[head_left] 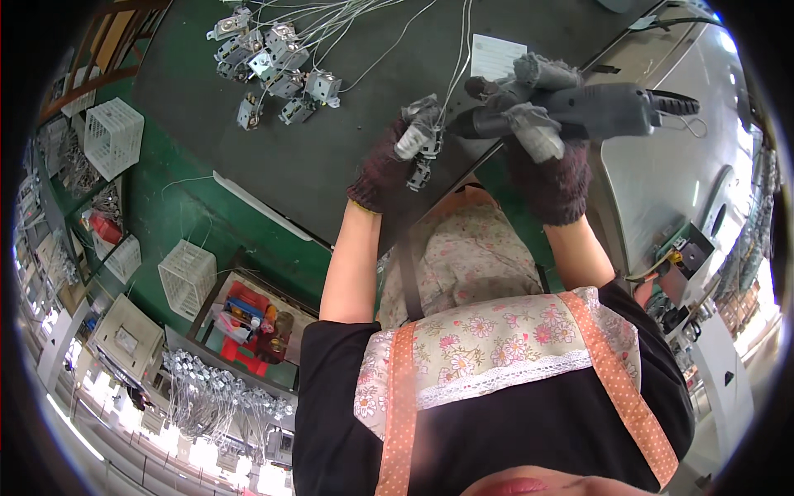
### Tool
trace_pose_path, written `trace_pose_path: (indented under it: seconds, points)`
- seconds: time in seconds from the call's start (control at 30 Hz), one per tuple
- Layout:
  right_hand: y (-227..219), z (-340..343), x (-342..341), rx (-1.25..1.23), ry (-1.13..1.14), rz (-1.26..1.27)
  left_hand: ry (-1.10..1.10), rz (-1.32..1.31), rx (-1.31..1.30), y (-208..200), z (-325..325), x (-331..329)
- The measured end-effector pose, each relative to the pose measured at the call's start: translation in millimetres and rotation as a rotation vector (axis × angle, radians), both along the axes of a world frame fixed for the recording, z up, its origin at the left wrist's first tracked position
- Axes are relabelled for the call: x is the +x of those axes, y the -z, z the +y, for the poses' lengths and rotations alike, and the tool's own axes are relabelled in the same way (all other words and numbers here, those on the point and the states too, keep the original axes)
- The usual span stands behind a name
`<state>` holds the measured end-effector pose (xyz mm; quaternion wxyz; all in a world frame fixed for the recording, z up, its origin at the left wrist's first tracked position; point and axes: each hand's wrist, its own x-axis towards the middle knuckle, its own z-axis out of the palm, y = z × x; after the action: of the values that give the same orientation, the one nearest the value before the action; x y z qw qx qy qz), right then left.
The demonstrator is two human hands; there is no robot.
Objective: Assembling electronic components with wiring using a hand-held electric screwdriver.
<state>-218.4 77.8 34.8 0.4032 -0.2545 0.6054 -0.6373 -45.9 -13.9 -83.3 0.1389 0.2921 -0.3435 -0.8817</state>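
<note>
Both my hands wear dark knitted gloves with grey wrapping on the fingers. My left hand (385, 165) is closed around a small metal component (420, 172) with white wires (460, 70) running up from it. In my right hand (552, 169) lies a dark grey electric screwdriver (608, 110), held level with its nose pointing left. The nose is close beside the component; whether they touch I cannot tell. Farther left on the dark tabletop (198, 107), several similar metal components (281, 66) with white wires lie in a heap.
A white sheet of paper (495, 56) lies beyond the screwdriver. To the right is a shiny metal surface (653, 174). White plastic crates (114, 136) stand on the green floor at left. A red container (246, 318) with small items sits on a lower surface at lower left.
</note>
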Motion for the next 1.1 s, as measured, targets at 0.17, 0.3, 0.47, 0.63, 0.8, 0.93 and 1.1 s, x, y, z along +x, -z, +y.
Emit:
trace_pose_path:
  seconds: [0.17, 0.3, 0.47, 0.63, 0.8, 0.93, 1.1]
  points:
    - [1, 23, 6, 0.061, -0.16, -0.015, -0.026, 0.107, 0.3, -20, 1, -7]
    - [-5, 18, 13, -0.158, -0.067, -0.793, -0.196, -0.131, 0.324, -17, 5, -10]
    - [3, 16, 11, -0.004, -0.178, -0.239, -0.328, -0.225, 0.421, -16, 15, -16]
    - [13, 14, 8, 0.142, -0.265, 0.32, -0.35, -0.121, 0.551, -23, 18, -19]
    - [0, 5, 7, 0.121, -0.294, 0.038, -0.345, -0.161, 0.511, -31, 17, -21]
    - [4, 4, 13, -0.018, -0.192, -0.073, -0.311, -0.166, 0.553, -30, 19, -22]
    - [28, 11, 9, -0.328, -0.197, -0.449, -0.294, -0.153, 0.558, -28, 21, -21]
